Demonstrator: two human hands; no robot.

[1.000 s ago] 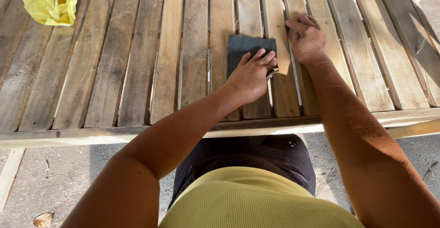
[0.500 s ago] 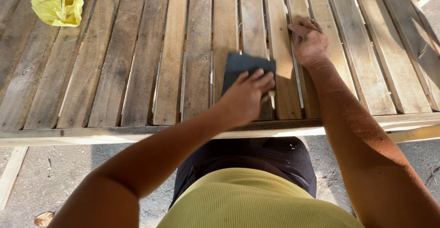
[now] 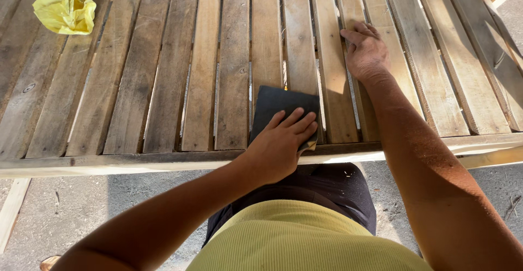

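Dark sandpaper [image 3: 283,110] lay flat on the slats [image 3: 201,86] near the front rail [image 3: 109,162], its length running along the boards. From the head view, the left hand [image 3: 280,143] pressed on its near end, fingers spread flat, not clamped. Well right and farther up, the right hand [image 3: 366,50] rested palm-down on bare wood.

The table [image 3: 207,75] is of rough, matt, weathered wood slats, the sandpaper sheet [image 3: 275,105] looks dark and matt, the yellow cloth [image 3: 65,12] crumpled.
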